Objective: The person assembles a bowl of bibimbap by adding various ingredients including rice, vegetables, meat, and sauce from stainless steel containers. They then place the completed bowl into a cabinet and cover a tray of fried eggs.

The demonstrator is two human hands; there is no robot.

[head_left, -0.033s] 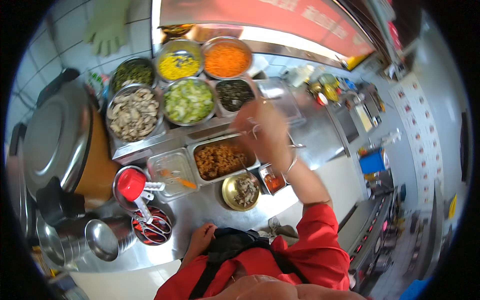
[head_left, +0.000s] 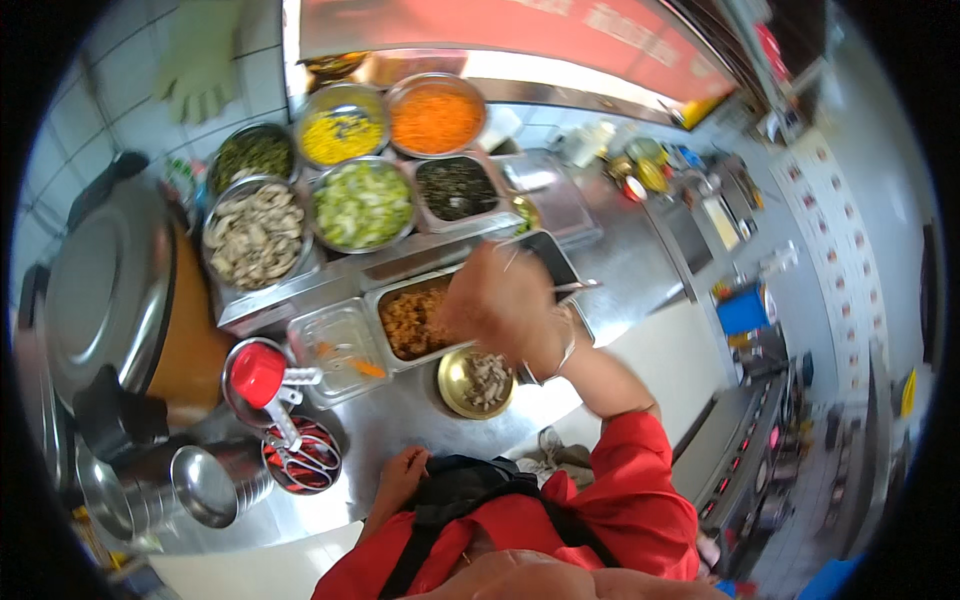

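My right hand (head_left: 505, 305) is over the right part of a metal pan of brown-orange chopped food (head_left: 408, 318), smeared by motion. Whatever its fingers may hold does not show. Just nearer to me stands a brass-coloured bowl (head_left: 452, 392) with greyish-brown pieces of food (head_left: 489, 380) in it. My left hand (head_left: 405, 467) is low at the counter's near edge, beside my dark apron. Its fingers are curled in, with nothing visible in them. A clear plastic tray (head_left: 335, 378) with a few orange scraps sits left of the pan.
Behind are bowls of sliced mushrooms (head_left: 254, 234), chopped pale-green vegetable (head_left: 363, 205), yellow kernels (head_left: 342, 135) and orange shreds (head_left: 436, 122), plus a tray of dark shreds (head_left: 456, 188). Left stand a large lidded pot (head_left: 110, 290), a red measuring cup (head_left: 257, 374) and several scissors (head_left: 304, 458).
My right hand has come nearer and a little left, from the pan's far right corner toward the bowl. A dark container behind it is now uncovered. My left hand stays put.
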